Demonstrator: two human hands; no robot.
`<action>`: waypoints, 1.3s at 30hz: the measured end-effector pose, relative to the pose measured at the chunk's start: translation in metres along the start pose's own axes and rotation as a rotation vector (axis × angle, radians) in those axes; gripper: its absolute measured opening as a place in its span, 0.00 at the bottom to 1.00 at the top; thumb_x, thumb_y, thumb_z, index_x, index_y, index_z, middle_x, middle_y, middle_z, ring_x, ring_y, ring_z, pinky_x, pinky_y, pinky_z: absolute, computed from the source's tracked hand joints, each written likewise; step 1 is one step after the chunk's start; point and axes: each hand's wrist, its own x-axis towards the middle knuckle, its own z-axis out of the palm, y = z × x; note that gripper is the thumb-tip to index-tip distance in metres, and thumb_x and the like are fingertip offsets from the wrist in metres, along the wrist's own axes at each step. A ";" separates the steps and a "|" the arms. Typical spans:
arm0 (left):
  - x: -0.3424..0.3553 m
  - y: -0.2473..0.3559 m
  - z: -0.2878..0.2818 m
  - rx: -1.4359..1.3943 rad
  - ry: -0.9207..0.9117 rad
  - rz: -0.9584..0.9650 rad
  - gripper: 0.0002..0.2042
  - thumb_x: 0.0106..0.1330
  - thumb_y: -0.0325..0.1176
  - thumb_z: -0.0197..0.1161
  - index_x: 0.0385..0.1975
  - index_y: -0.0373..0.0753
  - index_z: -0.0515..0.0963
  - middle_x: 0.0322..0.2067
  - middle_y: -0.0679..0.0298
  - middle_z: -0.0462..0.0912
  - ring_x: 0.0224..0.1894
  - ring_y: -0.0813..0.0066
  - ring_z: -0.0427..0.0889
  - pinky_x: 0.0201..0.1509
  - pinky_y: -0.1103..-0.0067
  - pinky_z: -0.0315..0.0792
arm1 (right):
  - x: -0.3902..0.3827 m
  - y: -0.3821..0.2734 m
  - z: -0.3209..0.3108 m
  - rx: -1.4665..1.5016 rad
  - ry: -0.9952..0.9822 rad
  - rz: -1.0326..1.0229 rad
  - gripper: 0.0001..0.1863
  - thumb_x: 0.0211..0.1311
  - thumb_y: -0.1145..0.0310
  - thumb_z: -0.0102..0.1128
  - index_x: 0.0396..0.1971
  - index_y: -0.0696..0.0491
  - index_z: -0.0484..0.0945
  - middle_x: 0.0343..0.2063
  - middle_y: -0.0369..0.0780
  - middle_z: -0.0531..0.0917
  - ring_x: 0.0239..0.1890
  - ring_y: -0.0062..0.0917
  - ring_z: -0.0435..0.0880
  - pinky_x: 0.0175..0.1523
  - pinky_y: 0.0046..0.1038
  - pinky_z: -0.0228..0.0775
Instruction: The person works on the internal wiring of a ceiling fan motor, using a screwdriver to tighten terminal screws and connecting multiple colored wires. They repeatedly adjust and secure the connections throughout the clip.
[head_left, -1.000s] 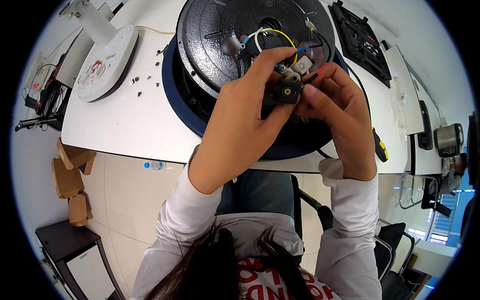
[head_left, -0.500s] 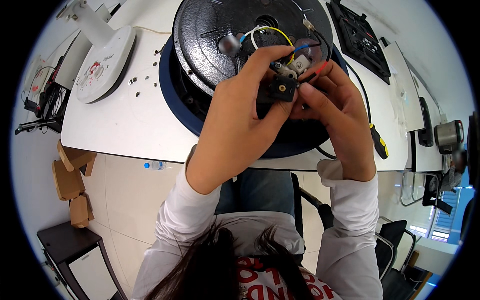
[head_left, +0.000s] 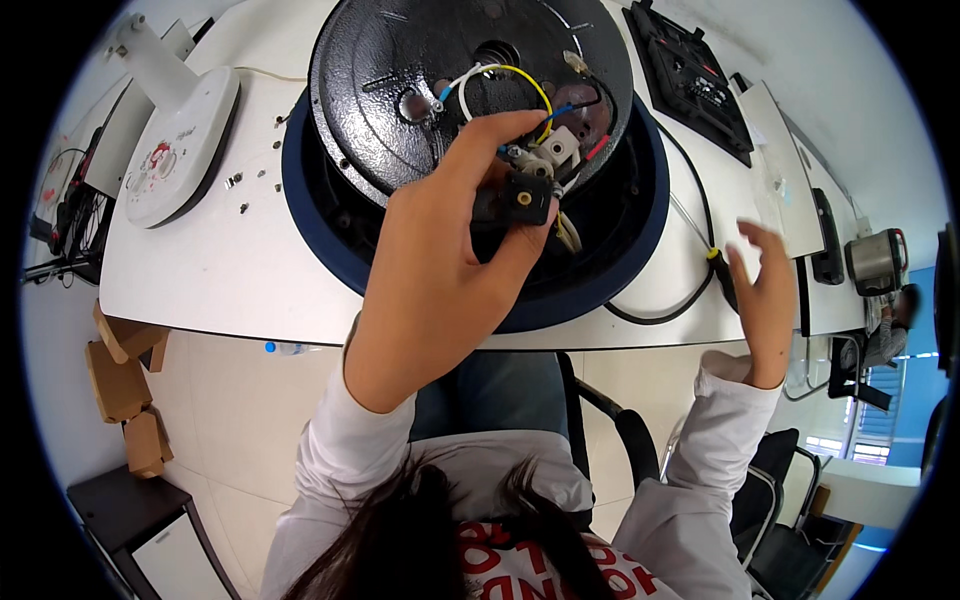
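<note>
Gripping a black block (head_left: 525,199) in the half-closed left hand (head_left: 437,255), between thumb and forefinger, with right hand (head_left: 768,300) empty, fingers parted, just beside a screwdriver (head_left: 722,278)

A white table (head_left: 160,280) with a dark edge stands over a pale tiled floor (head_left: 225,420). At the left, cardboard boxes (head_left: 118,388) and a dark brown cabinet (head_left: 125,508) sit near a white wall (head_left: 62,340). To the right, black metal-framed chairs (head_left: 772,468) stand below a bright window (head_left: 850,448) beside blue surfaces (head_left: 914,395).
</note>
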 end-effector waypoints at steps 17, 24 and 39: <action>0.002 -0.006 0.003 -0.037 0.014 0.038 0.22 0.59 0.23 0.63 0.55 0.39 0.72 0.27 0.60 0.81 0.34 0.77 0.80 0.44 0.81 0.69 | -0.054 -0.032 -0.078 0.226 0.034 -0.012 0.18 0.48 0.80 0.63 0.43 0.58 0.78 0.38 0.45 0.82 0.37 0.32 0.82 0.42 0.26 0.72; 0.001 -0.006 0.004 0.008 0.030 0.059 0.22 0.59 0.23 0.64 0.55 0.39 0.73 0.27 0.58 0.82 0.34 0.75 0.82 0.45 0.81 0.70 | -0.049 -0.065 -0.084 0.230 -0.009 -0.243 0.24 0.39 0.79 0.68 0.44 0.55 0.81 0.29 0.46 0.82 0.30 0.33 0.83 0.36 0.24 0.73; -0.002 -0.006 0.002 0.062 0.031 0.032 0.22 0.59 0.21 0.63 0.55 0.38 0.72 0.29 0.57 0.85 0.36 0.72 0.85 0.46 0.80 0.73 | -0.056 -0.061 -0.085 0.179 0.020 -0.274 0.25 0.38 0.80 0.68 0.44 0.56 0.81 0.30 0.46 0.82 0.30 0.33 0.83 0.34 0.24 0.73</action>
